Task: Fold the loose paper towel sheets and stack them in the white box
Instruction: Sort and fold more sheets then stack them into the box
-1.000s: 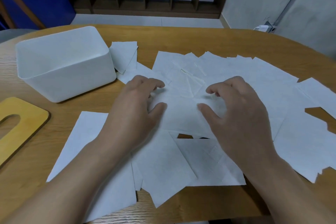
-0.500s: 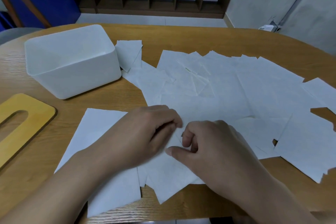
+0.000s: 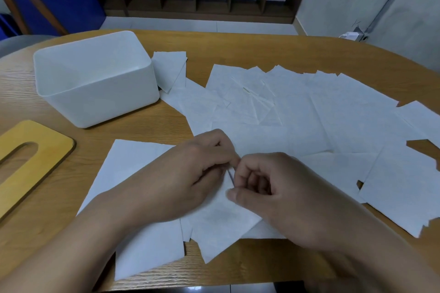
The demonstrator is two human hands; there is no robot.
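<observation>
Left hand (image 3: 190,173) and right hand (image 3: 281,192) both pinch one white paper towel sheet (image 3: 221,226) near the wooden counter (image 3: 214,43)'s near edge.

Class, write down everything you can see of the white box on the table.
The white box is a rectangular, open-topped tub with rounded corners and smooth walls, plastic by its look. It stands upright on the wooden table, far left of the hands, and looks empty. A folded paper towel lies against its right side. Neither hand touches it.

Left hand (image 3: 190,173) curled, pinching; right hand (image 3: 281,195) curled, pinching; fingertips touching
</observation>
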